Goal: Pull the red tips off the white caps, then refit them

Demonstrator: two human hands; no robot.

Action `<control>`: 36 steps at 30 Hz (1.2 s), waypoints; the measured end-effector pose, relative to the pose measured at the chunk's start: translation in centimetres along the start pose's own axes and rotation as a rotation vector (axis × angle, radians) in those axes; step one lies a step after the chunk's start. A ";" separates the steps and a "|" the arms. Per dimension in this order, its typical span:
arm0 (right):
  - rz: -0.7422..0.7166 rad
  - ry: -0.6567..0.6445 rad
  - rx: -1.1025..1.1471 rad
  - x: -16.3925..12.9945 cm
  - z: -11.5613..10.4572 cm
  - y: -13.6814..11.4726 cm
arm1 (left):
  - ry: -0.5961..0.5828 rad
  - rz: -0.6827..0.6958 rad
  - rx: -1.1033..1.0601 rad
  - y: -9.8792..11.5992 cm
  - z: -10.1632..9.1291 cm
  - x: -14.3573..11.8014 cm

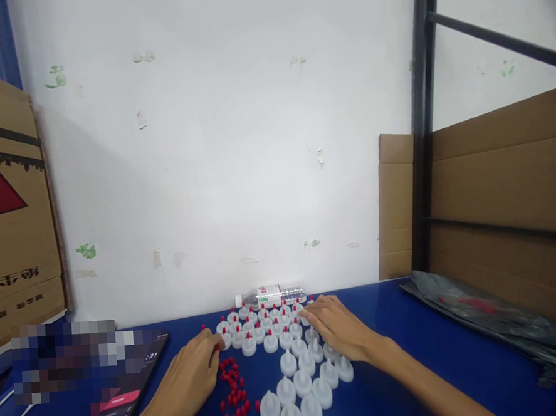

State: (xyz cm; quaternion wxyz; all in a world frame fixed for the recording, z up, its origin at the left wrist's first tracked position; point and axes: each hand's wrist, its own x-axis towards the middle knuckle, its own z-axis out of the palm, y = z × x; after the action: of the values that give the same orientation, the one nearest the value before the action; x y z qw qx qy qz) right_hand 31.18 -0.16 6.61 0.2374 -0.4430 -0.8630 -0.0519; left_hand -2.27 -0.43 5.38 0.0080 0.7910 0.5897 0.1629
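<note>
Our left hand (192,366) curls at a red-tipped cap (225,341); our right hand (338,327), half-open, covers white caps (312,412). We can't tell either's hold. The phone (136,381) reads ":31".

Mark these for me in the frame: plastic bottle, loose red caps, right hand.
Plastic bottle (269,295): head view, on its label.
Loose red caps (234,401): head view, on one cap within the cluster.
Right hand (336,325): head view, on the back of the hand.
</note>
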 end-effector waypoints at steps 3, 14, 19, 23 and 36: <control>-0.013 -0.030 -0.011 -0.1 0.5 0.0 | -0.047 -0.059 0.068 0.1 -0.3 0.0; 0.060 0.009 -0.019 0.1 0.5 0.9 | -0.058 -0.078 0.147 0.4 -0.8 -0.2; 0.149 0.038 -0.022 0.1 0.6 1.3 | -0.054 -0.075 0.141 0.3 -0.4 -0.3; 0.173 -0.023 0.012 -0.3 1.3 1.9 | -0.068 -0.085 0.130 0.7 -0.5 -0.5; 0.233 -0.119 0.099 -0.7 2.4 2.6 | -0.024 -0.052 -0.003 1.2 -0.7 -0.4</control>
State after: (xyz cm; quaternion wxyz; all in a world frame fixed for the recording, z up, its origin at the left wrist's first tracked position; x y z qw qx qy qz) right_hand 32.73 1.66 3.84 0.2117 -0.5302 -0.8198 0.0450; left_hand -1.49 -1.31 6.16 0.0207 0.7773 0.6095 0.1541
